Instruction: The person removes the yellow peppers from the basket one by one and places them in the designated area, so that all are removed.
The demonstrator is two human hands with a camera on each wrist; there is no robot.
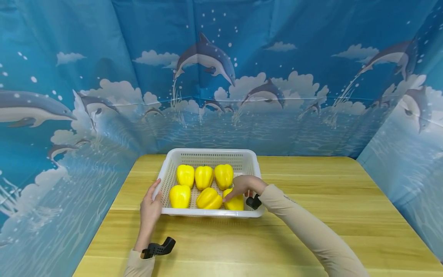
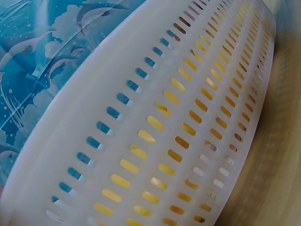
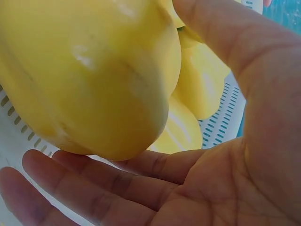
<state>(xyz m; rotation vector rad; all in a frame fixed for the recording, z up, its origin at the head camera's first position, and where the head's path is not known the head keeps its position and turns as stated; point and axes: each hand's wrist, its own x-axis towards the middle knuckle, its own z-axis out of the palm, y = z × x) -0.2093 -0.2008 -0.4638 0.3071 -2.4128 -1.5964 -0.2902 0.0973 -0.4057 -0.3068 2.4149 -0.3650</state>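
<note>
Several yellow bell peppers sit in two rows inside a white plastic basket (image 1: 211, 212). My right hand (image 1: 246, 184) reaches over the basket's right side and holds the front-right bell pepper (image 1: 235, 202). In the right wrist view, that pepper lies between the thumb and the fingers (image 3: 101, 188). My left hand (image 1: 150, 206) rests against the basket's left rim, its fingers fairly straight. The left wrist view shows the slotted outer wall (image 2: 141, 113), with yellow through the slots; the left fingers are out of sight there.
The basket stands on a wood-grain table (image 1: 311, 215), near its back edge. Behind and at both sides hangs a blue curtain (image 1: 294, 127) printed with dolphins. A black camera mount (image 1: 159, 248) is strapped on the left wrist, another (image 1: 254, 201) on the right.
</note>
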